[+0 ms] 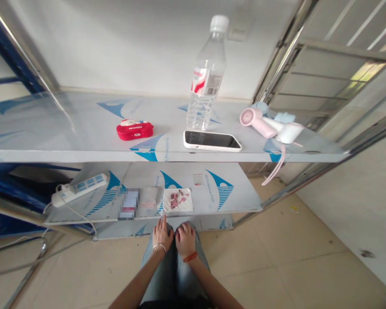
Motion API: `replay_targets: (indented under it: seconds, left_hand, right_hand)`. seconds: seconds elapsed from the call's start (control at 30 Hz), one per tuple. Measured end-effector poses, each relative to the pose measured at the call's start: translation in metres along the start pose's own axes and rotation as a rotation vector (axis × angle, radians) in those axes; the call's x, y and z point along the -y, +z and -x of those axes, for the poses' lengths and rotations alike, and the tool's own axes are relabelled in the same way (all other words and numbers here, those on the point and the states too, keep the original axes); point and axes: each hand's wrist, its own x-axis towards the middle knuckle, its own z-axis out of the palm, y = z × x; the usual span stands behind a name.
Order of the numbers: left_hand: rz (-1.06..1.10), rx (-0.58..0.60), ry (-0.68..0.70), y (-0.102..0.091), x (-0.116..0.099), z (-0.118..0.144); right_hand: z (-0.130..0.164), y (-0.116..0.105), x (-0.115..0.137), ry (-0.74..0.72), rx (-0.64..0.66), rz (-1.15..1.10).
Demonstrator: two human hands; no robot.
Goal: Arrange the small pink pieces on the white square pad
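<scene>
Both hands are just resting on the knees in pale blue jeans right now, nothing in them. The left hand is lying flat with fingers loose and spread, silver bangle at the wrist; the right hand is curling its fingers down, red string bracelet on.

Nearest thing is the small white cloth with red-pink bits, sitting at the front edge of the lower steel shelf, just beyond the fingertips. Looks like a pause; picking those bits up would be calling for a short reach forward and a fine pinch.

On the upper shelf, a clear plastic bottle with a red-white label I can't read is standing behind a white phone. Shelf film reads "PE Protective Film".
</scene>
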Motion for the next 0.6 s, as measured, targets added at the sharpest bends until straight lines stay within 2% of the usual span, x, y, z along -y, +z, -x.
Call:
replay_targets:
  seconds: [0.23,0.37,0.6]
  left_hand:
    - [-0.119,-0.029,0.039,-0.004,-0.001,0.007]
    - [-0.150,-0.033,0.053,-0.002,-0.002,0.006]
    - [-0.141,0.027,0.076,0.005,0.000,0.004]
  right_hand:
    - [-0.024,-0.014,0.007,0.133,0.025,0.038]
    - [-0.022,-0.013,0.010,0.081,0.074,0.023]
    - [-0.021,-0.003,0.013,0.068,0.045,0.054]
